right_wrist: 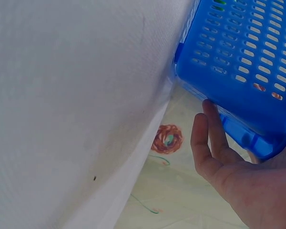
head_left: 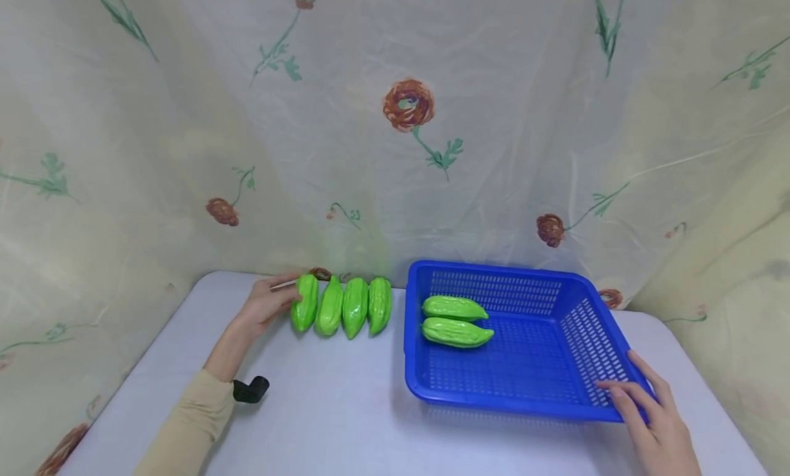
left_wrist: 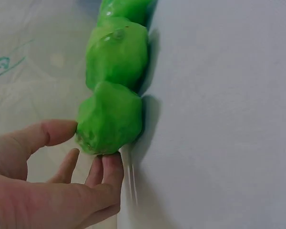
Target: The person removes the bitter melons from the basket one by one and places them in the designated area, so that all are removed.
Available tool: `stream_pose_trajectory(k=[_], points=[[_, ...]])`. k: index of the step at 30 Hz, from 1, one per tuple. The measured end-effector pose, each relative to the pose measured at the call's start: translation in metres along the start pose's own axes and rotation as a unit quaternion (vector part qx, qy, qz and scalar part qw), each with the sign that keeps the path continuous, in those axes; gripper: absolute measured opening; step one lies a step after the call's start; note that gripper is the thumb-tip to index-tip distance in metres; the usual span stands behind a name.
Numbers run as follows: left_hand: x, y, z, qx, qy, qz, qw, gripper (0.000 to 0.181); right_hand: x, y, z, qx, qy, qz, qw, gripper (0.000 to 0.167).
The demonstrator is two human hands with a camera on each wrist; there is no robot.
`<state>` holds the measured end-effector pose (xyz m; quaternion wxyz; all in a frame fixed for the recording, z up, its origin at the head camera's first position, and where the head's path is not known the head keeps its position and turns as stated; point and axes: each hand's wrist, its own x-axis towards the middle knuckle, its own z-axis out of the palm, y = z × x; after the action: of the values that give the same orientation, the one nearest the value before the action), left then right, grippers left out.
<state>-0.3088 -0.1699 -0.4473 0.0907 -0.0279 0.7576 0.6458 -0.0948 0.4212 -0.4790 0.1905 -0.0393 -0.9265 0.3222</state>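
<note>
Left of the blue basket point(head_left: 531, 356), four green gourds lie side by side on the counter point(head_left: 333, 407): the end gourd point(head_left: 305, 304), farthest from the basket, then the second gourd point(head_left: 330, 308), the third gourd point(head_left: 354, 308) and the fourth gourd point(head_left: 380, 304), nearest to the basket's left wall. Inside the basket, close to that wall, lie the far gourd point(head_left: 453, 308) and the near gourd point(head_left: 458, 332), their tips pointing toward the basket's right side.

Of the two hands, the left hand point(head_left: 268, 301) is at the row's outer side, away from the basket, partly closed, with thumb and fingertips pinching the end gourd. The right hand point(head_left: 657, 418), half curled at the basket's near right corner, holds the rim.

For a sure pinch, thumb and fingers are best set well round the end gourd's body, since its glossy skin may slip; a pull away from the basket should spare the second gourd, which lies close against it. A light, steady hold on the rim should stop the basket from sliding.

Only the head view takes in the whole row and the basket's contents. The left wrist view adds the fingertips under the end gourd, while the right wrist view reveals two nearly straight fingers outside the basket's corner, largely hidden from above by the rim
</note>
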Motion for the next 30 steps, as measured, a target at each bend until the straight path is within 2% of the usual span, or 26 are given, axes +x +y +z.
stream_pose_trajectory(k=[7, 13, 19, 21, 25, 28, 30], points=[[-0.001, 0.001, 0.0, 0.031, -0.02, 0.001, 0.9993, 0.061, 0.002, -0.002, -0.002, 0.007, 0.004, -0.007, 0.9999, 0.034], [-0.002, 0.003, -0.001, 0.039, 0.001, -0.012, 0.9992, 0.056, 0.001, -0.004, -0.001, 0.007, 0.006, -0.015, 0.9998, 0.033], [-0.007, 0.004, -0.001, 0.063, 0.005, -0.023, 0.9977, 0.056, 0.0, -0.004, -0.002, 0.006, -0.005, 0.0, 1.0, 0.035], [-0.008, 0.005, 0.001, 0.063, 0.012, -0.023, 0.9977, 0.057, 0.001, -0.004, -0.004, 0.005, -0.013, 0.007, 0.9999, 0.036], [-0.01, 0.011, 0.004, 0.071, 0.049, -0.017, 0.9961, 0.053, 0.002, -0.006, -0.006, 0.002, -0.025, 0.016, 0.9996, 0.039], [-0.012, 0.019, 0.008, 0.084, 0.074, -0.014, 0.9936, 0.05, 0.002, -0.008, -0.006, 0.002, -0.027, 0.019, 0.9994, 0.039], [-0.013, 0.026, 0.011, 0.086, 0.08, -0.009, 0.993, 0.049, 0.001, -0.008, -0.006, 0.001, -0.028, 0.022, 0.9994, 0.039]])
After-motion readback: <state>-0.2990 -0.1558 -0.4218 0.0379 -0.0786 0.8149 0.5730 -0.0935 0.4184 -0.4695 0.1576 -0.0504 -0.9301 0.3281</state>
